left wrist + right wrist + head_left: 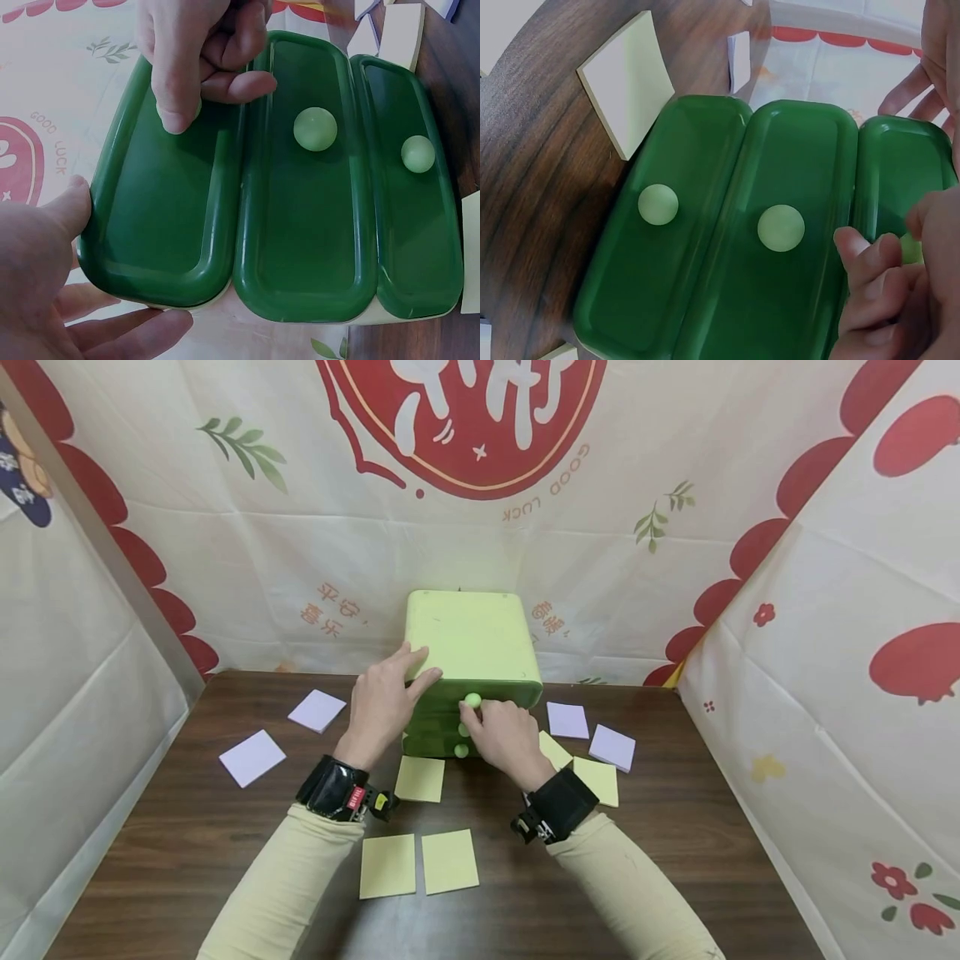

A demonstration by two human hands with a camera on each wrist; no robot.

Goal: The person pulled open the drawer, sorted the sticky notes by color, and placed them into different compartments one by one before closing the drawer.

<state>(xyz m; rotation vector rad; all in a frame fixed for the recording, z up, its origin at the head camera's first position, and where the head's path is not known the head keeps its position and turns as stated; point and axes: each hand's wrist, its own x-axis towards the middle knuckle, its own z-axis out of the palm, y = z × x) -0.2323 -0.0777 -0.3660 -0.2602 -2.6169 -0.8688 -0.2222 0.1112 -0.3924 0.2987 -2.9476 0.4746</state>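
A small light-green drawer box (472,639) stands at the back of the table, its dark green drawer fronts (307,225) closed and one above another. Round pale knobs sit on them, such as the middle knob (315,129) and the bottom knob (658,205). My right hand (510,739) pinches the top knob (472,700) between thumb and fingers; the fingers partly hide it in both wrist views. My left hand (382,697) rests against the box's upper left corner, thumb toward the top edge, the other fingers fairly straight along the side.
Yellow sticky-note pads (387,866) lie in front of the box, with other yellow pads (596,779) at its right. Lilac pads (252,758) are at the left, and more lilac pads (612,747) at the right. A printed cloth (465,552) hangs behind the wooden table (675,877).
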